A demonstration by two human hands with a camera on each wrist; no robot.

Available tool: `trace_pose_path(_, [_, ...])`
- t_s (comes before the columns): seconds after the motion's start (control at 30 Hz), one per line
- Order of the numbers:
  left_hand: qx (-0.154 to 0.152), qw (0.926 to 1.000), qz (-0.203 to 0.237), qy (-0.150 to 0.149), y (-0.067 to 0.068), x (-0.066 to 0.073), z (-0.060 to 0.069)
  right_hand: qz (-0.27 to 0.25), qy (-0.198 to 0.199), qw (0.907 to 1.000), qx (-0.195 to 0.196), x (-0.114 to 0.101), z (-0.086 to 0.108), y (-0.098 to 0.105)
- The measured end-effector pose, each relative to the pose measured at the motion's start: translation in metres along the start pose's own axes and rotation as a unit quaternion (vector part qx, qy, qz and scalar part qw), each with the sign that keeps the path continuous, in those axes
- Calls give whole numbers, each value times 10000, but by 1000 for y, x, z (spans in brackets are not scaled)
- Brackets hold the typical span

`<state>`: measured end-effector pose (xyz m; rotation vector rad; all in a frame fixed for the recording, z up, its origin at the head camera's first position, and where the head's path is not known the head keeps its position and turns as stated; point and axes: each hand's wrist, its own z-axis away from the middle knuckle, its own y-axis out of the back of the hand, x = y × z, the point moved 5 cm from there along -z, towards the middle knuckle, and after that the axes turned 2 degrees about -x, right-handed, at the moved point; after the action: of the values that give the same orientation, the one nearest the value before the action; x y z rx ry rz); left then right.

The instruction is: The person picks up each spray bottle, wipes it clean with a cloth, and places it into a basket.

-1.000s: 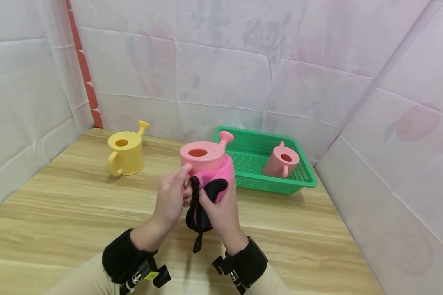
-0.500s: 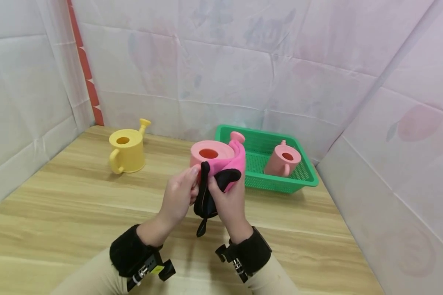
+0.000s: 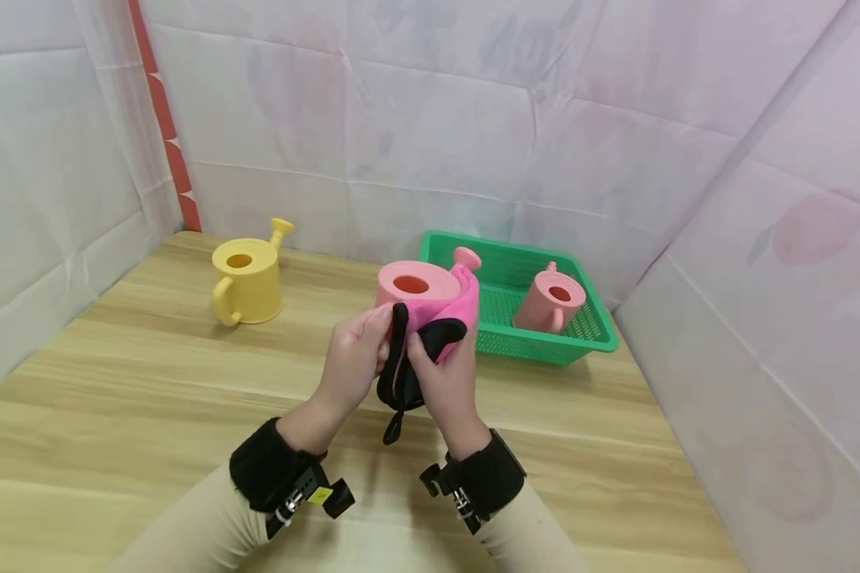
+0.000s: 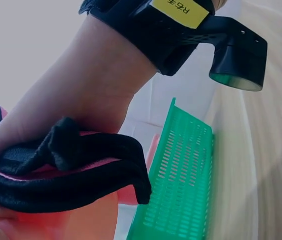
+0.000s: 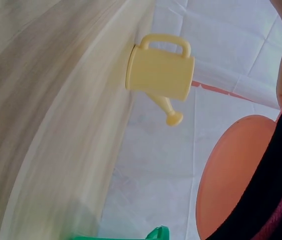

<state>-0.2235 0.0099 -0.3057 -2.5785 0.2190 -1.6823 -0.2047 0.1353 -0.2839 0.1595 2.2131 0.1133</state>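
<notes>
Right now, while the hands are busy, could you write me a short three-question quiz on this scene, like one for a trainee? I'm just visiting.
1. True or false: the yellow watering can stands on the wooden table.
2. How many watering cans does the head view show? A: two. B: three. C: four.
3. What do the left hand and right hand hold between them?

Key
1. True.
2. B: the yellow one, the held pink watering can and a second pink watering can in the green perforated basket.
3. The held pink watering can and a pink cloth with black edging.
</notes>
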Motion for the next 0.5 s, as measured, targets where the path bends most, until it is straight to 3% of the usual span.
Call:
trace_pose_path(0.23, [114, 9996, 238, 17, 4, 0, -2, 231, -300, 9992, -144, 3, 2, -3])
trace_pose_path(0.5, [239, 9987, 435, -121, 5, 9, -5, 214, -274, 9991, -232, 4, 3, -5])
